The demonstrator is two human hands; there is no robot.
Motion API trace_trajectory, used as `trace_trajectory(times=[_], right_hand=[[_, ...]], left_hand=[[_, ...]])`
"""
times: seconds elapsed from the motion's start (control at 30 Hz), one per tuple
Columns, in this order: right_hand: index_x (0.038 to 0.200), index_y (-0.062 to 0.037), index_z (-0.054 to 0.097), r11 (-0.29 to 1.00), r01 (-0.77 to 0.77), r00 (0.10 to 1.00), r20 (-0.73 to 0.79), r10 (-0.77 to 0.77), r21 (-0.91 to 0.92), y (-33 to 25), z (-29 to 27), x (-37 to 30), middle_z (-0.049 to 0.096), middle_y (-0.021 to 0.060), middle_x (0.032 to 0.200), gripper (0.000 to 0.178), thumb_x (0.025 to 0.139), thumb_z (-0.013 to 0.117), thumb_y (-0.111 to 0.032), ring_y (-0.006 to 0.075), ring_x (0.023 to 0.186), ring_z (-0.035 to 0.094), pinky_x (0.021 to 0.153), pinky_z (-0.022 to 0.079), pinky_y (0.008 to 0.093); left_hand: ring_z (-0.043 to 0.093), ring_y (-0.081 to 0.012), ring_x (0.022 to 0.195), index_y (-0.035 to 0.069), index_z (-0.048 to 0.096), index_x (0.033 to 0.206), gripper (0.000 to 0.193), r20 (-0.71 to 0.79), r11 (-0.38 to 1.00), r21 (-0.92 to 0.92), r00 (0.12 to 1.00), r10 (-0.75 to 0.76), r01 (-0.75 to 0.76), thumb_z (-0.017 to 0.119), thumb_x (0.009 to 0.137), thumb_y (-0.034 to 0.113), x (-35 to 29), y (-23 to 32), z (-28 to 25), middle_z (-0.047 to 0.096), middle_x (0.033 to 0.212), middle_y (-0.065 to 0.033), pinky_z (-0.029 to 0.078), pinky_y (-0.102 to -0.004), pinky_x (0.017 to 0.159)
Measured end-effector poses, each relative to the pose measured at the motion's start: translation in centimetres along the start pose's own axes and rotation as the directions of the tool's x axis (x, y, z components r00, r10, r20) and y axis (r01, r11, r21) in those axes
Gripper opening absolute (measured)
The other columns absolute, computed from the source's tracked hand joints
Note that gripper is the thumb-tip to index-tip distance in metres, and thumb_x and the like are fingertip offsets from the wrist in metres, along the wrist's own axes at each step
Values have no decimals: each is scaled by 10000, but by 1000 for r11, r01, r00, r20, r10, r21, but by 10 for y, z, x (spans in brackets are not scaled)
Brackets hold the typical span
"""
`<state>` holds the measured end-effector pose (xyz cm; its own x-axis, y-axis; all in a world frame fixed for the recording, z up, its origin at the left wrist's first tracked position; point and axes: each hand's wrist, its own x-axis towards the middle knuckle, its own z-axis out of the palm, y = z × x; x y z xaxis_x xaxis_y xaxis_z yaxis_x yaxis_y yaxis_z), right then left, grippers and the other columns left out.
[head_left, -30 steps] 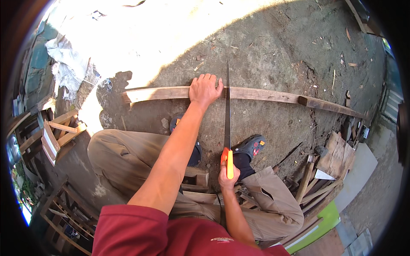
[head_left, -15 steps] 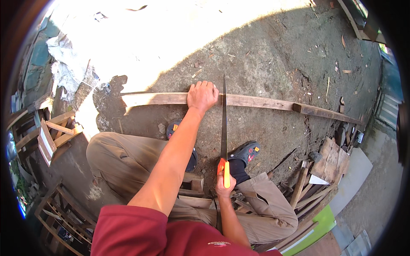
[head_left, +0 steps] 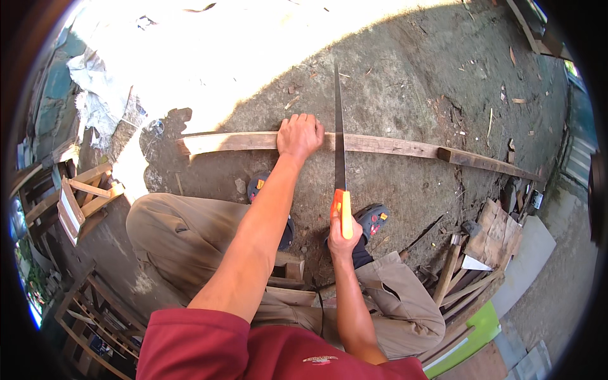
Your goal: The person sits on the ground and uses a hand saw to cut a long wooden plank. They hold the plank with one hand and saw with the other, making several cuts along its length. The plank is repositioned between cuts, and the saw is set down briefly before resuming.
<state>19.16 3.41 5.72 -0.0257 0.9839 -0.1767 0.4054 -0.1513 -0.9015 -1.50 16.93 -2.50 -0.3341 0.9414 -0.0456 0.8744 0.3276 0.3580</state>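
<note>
A long, narrow wooden board point(head_left: 386, 145) runs from left to right in front of me. My left hand point(head_left: 300, 135) is closed over it left of the blade, with the fingers wrapped over its far edge. My right hand point(head_left: 344, 233) grips the orange handle of a hand saw point(head_left: 339, 152). The blade points away from me and crosses the board just right of my left hand, its tip well beyond the far edge. Whether the teeth have cut into the wood cannot be made out.
A second wooden piece point(head_left: 487, 163) meets the board's right part. Scrap wood point(head_left: 491, 234) is heaped at the right, near a green panel point(head_left: 472, 335). Wooden frames point(head_left: 88, 202) stand at the left. My clog-shod foot point(head_left: 372, 218) is close to the saw handle.
My right hand has pushed the saw forward, away from me, so more blade reaches past the board. My left hand keeps its place on the board.
</note>
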Motion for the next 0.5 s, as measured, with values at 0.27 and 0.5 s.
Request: trace_trajectory(times=[0.27, 0.5], right_hand=[[774, 36, 640, 998, -55, 998, -1, 55, 39, 0, 15, 11, 499, 90, 548, 135, 880, 692, -30, 150, 475, 469, 495, 422, 340], [798, 51, 658, 998, -31, 999, 40, 33, -62, 6, 10, -6, 533, 104, 559, 89, 869, 664, -4, 156, 477, 533, 499, 438, 339]], left_hand=[[648, -257, 852, 87, 668, 789, 217, -27, 1000, 22, 1000, 9, -8, 594, 905, 255, -2, -2, 1, 680, 836, -71, 492, -415, 785], [649, -262, 845, 80, 670, 784, 222, -29, 1000, 4, 999, 14, -14, 594, 907, 249, -1, -1, -1, 681, 830, -77, 495, -409, 787]])
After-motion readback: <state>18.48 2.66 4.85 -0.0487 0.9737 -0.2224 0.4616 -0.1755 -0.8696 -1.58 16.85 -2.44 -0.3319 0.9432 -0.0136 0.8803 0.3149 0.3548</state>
